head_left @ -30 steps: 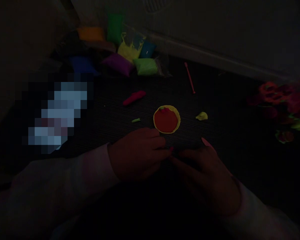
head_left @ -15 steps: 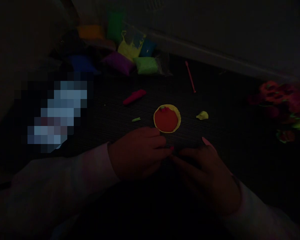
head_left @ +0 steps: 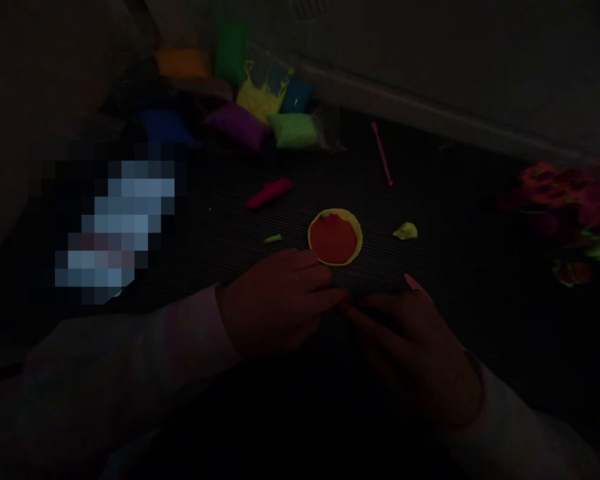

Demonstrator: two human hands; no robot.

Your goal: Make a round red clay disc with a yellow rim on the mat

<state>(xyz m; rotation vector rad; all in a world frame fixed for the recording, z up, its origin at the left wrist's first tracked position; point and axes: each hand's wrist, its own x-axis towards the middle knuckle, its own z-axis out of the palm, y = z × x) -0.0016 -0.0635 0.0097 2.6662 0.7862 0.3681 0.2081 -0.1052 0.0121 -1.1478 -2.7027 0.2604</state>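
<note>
The scene is very dark. My left hand (head_left: 283,303) is closed, its thumb and fingertips pinched together just below a round yellow clay dish (head_left: 360,237) with a flat orange-red clay filling (head_left: 333,241). A small bit of pink clay showed at those fingertips a moment ago; fingers now cover it. My right hand (head_left: 417,353) meets the left fingertips with its own. A pink modelling tool (head_left: 412,282) sticks out past the right hand's knuckles, apparently held in it; most of it is hidden.
Beyond the dish lie a pink clay roll (head_left: 270,193), a green clay strip (head_left: 273,239), a yellow clay lump (head_left: 406,231) and a thin pink stick tool (head_left: 383,155). Coloured clay bags (head_left: 237,125) pile up at the back left. Clay flowers (head_left: 555,190) stand right; a blurred bright object (head_left: 125,220) lies left.
The small pink bit at my left fingertips has gone out of sight between the fingers. Both hands have shifted only slightly; the dish and the other things stay put.
</note>
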